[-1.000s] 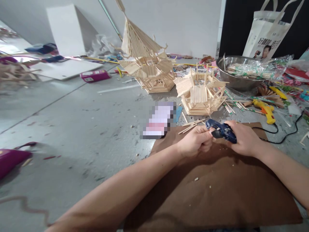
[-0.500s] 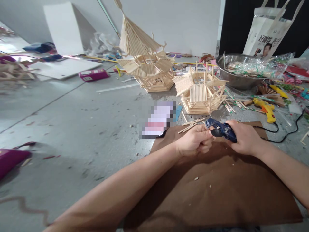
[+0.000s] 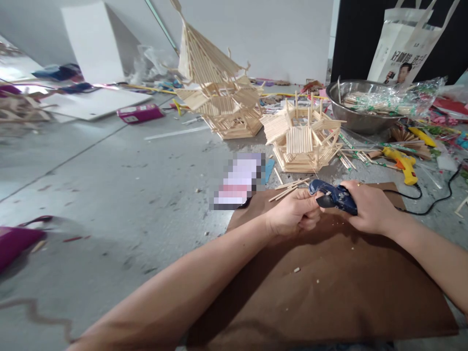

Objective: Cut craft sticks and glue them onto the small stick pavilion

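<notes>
My right hand (image 3: pixel 369 207) is wrapped round a dark blue hand tool (image 3: pixel 338 196) with a black part at its front. My left hand (image 3: pixel 294 213) is closed in a pinch at the tool's front end; what its fingers hold is hidden. Both hands are above a brown sheet (image 3: pixel 329 292) on the grey floor. Several loose wooden sticks (image 3: pixel 287 191) lie just beyond my left hand. Behind them stands a low stick model (image 3: pixel 303 139) with small slatted roofs, and to its left a taller stick tower (image 3: pixel 226 97) with a pointed roof.
A phone (image 3: pixel 237 180) lies left of the sticks. At the right are a yellow glue gun (image 3: pixel 402 163) with a black cable and a metal bowl (image 3: pixel 365 119) of wrapped sticks. A white bag (image 3: pixel 402 48) stands behind. Purple boxes (image 3: pixel 141 113) are on the left.
The view has shifted very slightly. Both hands keep nearly the same pose with the blue tool between them.
</notes>
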A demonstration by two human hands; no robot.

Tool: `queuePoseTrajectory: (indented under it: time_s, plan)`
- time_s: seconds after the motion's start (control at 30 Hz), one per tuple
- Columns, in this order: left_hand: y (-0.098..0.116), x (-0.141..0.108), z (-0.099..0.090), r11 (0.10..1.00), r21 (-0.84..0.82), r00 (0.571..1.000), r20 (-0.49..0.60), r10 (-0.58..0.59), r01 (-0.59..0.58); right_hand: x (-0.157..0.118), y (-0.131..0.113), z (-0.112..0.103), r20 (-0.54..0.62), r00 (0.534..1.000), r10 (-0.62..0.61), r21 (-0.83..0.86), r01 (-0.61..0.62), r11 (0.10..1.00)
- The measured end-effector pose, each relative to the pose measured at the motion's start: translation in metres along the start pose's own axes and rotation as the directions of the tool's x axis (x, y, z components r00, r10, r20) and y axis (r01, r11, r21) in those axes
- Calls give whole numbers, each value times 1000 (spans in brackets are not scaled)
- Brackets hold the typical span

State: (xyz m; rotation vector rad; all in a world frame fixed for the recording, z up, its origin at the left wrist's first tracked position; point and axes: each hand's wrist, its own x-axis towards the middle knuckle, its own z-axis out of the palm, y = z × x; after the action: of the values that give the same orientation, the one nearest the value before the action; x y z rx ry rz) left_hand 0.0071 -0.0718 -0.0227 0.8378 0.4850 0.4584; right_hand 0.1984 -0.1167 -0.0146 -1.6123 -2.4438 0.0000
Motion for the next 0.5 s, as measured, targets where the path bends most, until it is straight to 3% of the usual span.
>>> queuePoseTrajectory:
  time_s: [0.17,0.5]
  plan:
    - [0,1,-1,997,-4,997,-8,75,-75,0,0,1,-3,1000,9,2,-9,1000]
    - [-1,1,-1,998,53,999,-28,44,-42,0,-1,1,-8,1000,-2,-20,2,1000]
